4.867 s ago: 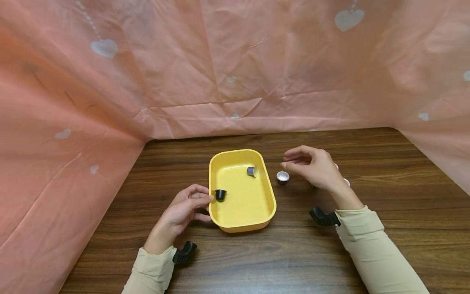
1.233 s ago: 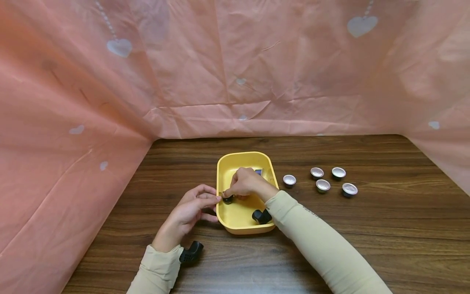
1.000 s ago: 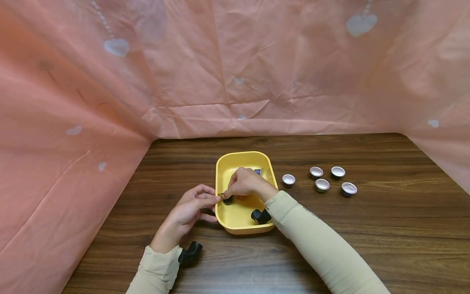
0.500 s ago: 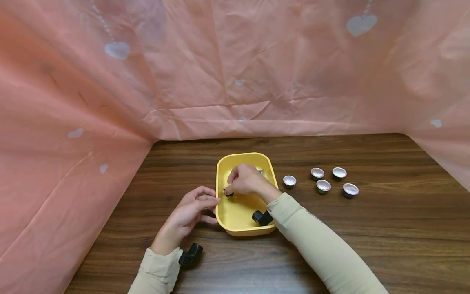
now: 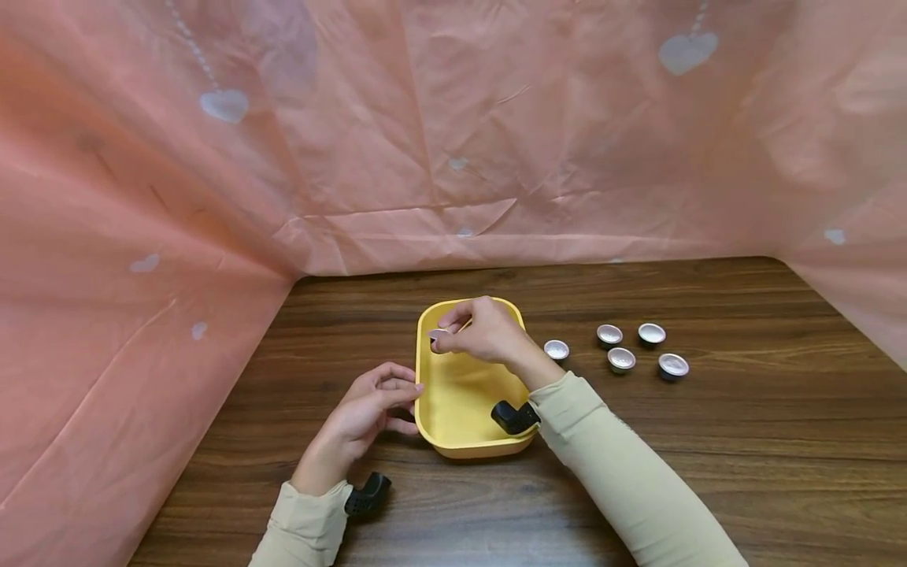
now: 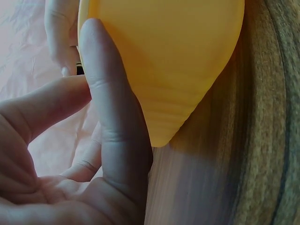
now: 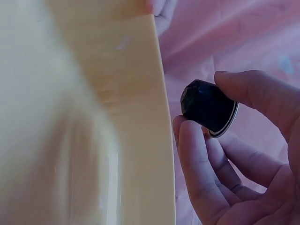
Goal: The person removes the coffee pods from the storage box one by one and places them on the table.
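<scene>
My right hand (image 5: 489,335) pinches a black coffee capsule (image 7: 208,105) between thumb and fingertips. The capsule's pale lid (image 5: 439,335) faces up, above the left part of a yellow tub (image 5: 471,453). In the right wrist view the capsule lies tilted in the fingers, with the tub wall beside it. My left hand (image 5: 364,413) rests against the tub's left side, its thumb (image 6: 105,84) on the wall and rim and its fingers lightly bent alongside. Part of the tub's inside is hidden behind the right hand and forearm.
Several capsules stand lid up on the wooden table (image 5: 744,441) right of the tub: one capsule (image 5: 557,350) close to it, the others, such as this capsule (image 5: 672,366), farther right. Pink cloth (image 5: 468,118) hangs around the back and sides.
My right hand moved from the capsules on the table into the tub, took hold of the black capsule there and lifted it. The left hand has stayed at the tub's side.
</scene>
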`<state>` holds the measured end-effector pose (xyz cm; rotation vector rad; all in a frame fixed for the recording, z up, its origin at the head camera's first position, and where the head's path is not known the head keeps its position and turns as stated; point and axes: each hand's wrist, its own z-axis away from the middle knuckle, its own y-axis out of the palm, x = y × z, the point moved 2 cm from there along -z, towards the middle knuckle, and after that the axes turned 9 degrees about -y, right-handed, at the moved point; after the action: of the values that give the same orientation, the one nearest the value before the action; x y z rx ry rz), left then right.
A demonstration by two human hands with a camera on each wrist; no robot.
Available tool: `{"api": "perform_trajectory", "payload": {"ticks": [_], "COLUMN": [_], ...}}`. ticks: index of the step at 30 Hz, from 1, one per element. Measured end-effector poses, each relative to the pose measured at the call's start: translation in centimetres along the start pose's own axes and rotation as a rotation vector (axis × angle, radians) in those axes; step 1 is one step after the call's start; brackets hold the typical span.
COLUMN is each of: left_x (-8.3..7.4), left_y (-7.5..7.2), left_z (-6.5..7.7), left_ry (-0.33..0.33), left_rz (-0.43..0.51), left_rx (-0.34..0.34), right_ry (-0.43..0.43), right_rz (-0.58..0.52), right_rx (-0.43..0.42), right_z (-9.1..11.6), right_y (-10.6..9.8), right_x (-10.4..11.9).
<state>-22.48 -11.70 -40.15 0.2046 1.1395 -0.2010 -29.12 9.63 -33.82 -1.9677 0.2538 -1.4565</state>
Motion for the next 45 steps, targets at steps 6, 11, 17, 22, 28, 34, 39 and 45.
{"api": "perform_trajectory", "payload": {"ticks": [6,11,17,22,28,34,39,45], "left_x": [0.2,0.1,0.0,0.0,0.1,0.3,0.3,0.3], "left_y": [0.0,0.1,0.0,-0.3,-0.4,-0.3,-0.3,-0.4], "left_z": [-0.1,-0.1,-0.1,0.0,0.0,-0.1,-0.1,-0.1], "left_ry": [-0.002,0.005,0.007,0.007,0.007,0.015,0.022,0.02], "left_rz": [0.003,0.006,0.007,0.009,0.015,0.019,0.008,0.015], "left_rx": [-0.001,0.004,0.004,0.001,0.0,0.011,0.02,0.016], "right_ry": [0.007,0.012,0.021,0.037,0.032,0.016,0.011,0.043], "right_rz": [-0.045,-0.082,-0.119,-0.181,-0.223,-0.246,-0.259,-0.268], "right_rx": [0.004,-0.02,-0.056,-0.047,-0.034,-0.048,-0.07,-0.093], "right_z": [0.3,0.7,1.4,2.1,2.8,3.7,4.7,5.8], "right_y": [-0.4,-1.3,-2.6,-3.2,-4.1,-5.5,-6.9,-8.1], "right_x": [-0.3,-0.6,-1.3,-2.0,-2.2,-2.7,-3.4,-4.1]}}
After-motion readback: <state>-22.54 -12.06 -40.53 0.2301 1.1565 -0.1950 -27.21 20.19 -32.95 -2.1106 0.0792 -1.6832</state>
